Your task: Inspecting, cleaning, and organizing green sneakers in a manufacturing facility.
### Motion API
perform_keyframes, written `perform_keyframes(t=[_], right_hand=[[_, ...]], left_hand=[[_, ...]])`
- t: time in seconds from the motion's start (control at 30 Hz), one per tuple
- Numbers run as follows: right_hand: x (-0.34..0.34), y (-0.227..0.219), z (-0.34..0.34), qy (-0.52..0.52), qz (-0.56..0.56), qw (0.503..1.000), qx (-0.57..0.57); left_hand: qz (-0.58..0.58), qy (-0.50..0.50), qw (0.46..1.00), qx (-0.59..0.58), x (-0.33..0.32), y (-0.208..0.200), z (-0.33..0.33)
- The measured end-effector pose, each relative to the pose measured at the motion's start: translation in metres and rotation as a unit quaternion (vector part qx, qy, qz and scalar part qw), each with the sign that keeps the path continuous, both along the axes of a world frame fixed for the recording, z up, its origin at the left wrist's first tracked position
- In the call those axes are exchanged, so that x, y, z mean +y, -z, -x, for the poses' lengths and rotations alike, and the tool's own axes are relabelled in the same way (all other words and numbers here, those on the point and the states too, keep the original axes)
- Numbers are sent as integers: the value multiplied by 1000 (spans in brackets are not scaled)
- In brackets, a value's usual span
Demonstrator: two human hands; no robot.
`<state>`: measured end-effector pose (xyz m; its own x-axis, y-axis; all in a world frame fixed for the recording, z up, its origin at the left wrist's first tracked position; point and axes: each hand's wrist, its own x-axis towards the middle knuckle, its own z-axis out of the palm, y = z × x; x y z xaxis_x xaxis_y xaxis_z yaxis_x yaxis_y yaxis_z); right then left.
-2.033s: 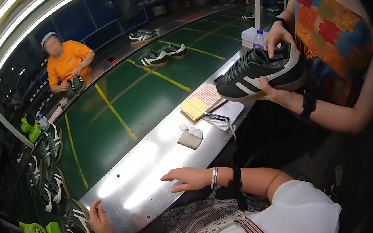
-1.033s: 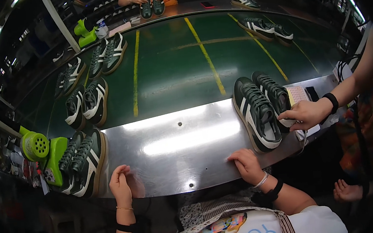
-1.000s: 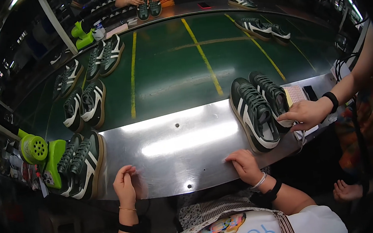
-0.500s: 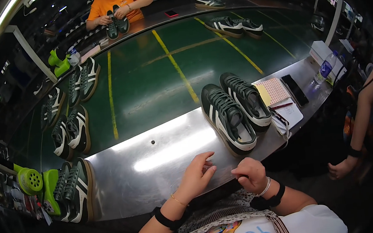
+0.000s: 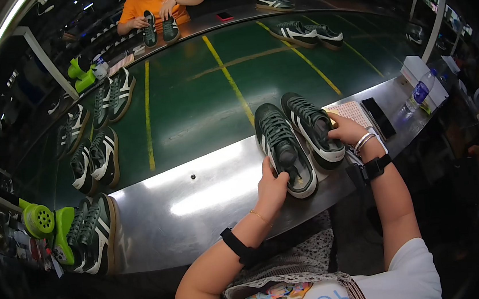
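Two dark green sneakers with white stripes and white heels stand side by side on the metal table edge in front of me, toes pointing away. My left hand [image 5: 272, 186] grips the left sneaker [image 5: 275, 126], thumb at the collar and fingers along the outer side. The thumb of my right hand [image 5: 348, 130] reaches over the collar of the right sneaker [image 5: 305, 114], and my other fingers are on its outer side, partly hidden. Both sneakers are laced, and the left one's tongue and insole show.
Right of the sneakers lie a paper pad [image 5: 350, 110], partly behind my hand, and a black phone [image 5: 378, 117]. A bottle [image 5: 421, 88] and a white box [image 5: 432, 82] stand beyond. More sneakers [image 5: 95, 235] sit by a lime-green device [image 5: 63, 235]. Across the green belt [image 5: 189, 108], an orange-shirted person handles sneakers.
Both my hands have moved up from the table edge and taken hold of the two sneakers, one each. Across the belt, the other person's two sneakers have moved apart.
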<state>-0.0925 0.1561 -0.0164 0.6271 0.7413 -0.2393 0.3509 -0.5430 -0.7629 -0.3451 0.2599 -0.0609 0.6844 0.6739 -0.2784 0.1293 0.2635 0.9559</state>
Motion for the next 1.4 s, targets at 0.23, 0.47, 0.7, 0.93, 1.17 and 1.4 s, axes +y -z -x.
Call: perform_keyframes(t=[0.23, 0.47, 0.7, 0.93, 1.17, 1.4], right_hand=[[-9, -1, 61, 35, -200, 938, 281], [-16, 42, 165, -8, -324, 805, 497], [-9, 56, 225, 13, -313, 745, 589], [-11, 65, 245, -14, -303, 803, 512], [-21, 83, 245, -5, -291, 768, 570], [-20, 89, 252, 19, -291, 785, 547]], left_hand=[[271, -42, 935, -225, 34, 2, 92], [361, -36, 885, -290, 33, 11, 164], [362, -34, 889, -280, 19, 17, 201], [341, -28, 899, -272, 20, 25, 215], [313, 10, 895, -319, 22, 36, 228], [216, -11, 945, -244, 22, 38, 240]])
